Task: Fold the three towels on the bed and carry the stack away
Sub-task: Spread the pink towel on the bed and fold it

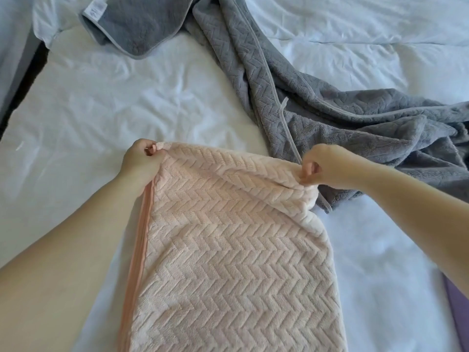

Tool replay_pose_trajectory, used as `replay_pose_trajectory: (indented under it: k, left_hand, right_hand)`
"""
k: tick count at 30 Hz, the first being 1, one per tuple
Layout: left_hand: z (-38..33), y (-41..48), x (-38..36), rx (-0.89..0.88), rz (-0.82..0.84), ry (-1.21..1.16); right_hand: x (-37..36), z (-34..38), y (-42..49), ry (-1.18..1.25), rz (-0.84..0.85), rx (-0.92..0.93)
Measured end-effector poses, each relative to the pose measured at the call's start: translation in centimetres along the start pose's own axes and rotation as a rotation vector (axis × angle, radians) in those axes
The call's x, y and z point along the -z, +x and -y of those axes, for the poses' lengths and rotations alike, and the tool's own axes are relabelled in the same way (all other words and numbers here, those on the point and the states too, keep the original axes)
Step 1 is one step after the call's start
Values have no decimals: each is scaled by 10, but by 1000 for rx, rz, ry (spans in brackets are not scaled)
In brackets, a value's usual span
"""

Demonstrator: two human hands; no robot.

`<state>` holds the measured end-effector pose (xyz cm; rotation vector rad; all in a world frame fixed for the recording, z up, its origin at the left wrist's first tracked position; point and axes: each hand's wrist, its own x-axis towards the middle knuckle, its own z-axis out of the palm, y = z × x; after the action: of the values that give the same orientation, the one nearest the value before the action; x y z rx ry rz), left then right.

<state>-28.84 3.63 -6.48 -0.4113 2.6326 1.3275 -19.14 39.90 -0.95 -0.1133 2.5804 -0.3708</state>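
Observation:
A pink towel [228, 250] with a herringbone weave stretches from the frame's bottom edge up to the middle of the bed. My left hand [142, 158] pinches its far left corner. My right hand [327, 167] pinches its far right corner, and the far edge sags a little between the two hands. A large grey herringbone towel [342, 118] lies crumpled across the bed's right side, just beyond my right hand. A smaller grey towel [132, 29] with a white label lies at the top left, partly folded over.
The bed [101, 102] is covered by a wrinkled white sheet. A dark gap [22, 82] runs along its left edge. Something purple [456, 313] shows at the bottom right corner.

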Motion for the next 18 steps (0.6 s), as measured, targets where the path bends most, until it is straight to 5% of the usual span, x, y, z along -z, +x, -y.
replay_pose_trajectory:
  k: [7, 18]
  left_hand:
    - [3, -6, -8, -42, -55, 88]
    - [4, -9, -10, -47, -80, 71]
  right_hand:
    - [-34, -3, -8, 77, -131, -271]
    - [-35, 3, 23, 9, 36, -409]
